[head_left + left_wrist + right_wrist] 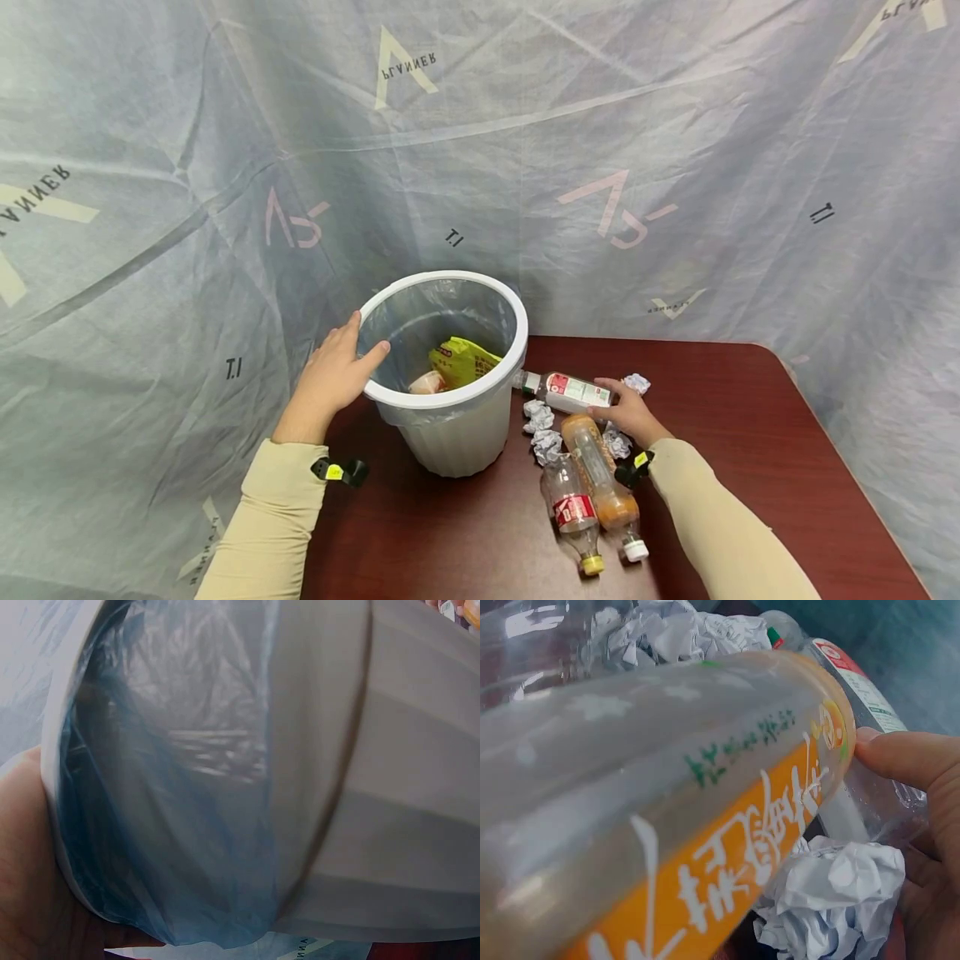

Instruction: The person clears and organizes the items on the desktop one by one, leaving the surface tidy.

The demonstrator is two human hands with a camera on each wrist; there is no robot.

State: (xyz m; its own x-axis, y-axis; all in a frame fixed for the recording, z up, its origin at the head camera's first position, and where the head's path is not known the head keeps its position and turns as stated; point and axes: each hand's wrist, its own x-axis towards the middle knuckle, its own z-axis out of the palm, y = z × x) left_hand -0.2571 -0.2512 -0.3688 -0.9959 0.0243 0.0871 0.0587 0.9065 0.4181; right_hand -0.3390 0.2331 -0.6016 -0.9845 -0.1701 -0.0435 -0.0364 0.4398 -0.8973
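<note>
My left hand (330, 375) rests at the near-left rim of a white trash bin (461, 437), fingers fairly straight outside and thumb over the edge. A bluish plastic liner (187, 772) is folded over the rim. Inside the bin lie a yellow-green wrapper (465, 362) and a pale, cup-like item (427, 383). My right hand (630, 412) grips the base end of a clear plastic bottle (573, 392) with a red and white label, which lies beside the bin. Its thumb shows on the near side; the other fingers are partly hidden.
An orange-labelled bottle (596, 462) with a white cap and a red-labelled bottle (573, 508) with a yellow cap lie nearer me. Crumpled paper balls (547, 447) are scattered around them on the dark red table (750, 433). A grey printed curtain (675, 167) hangs behind.
</note>
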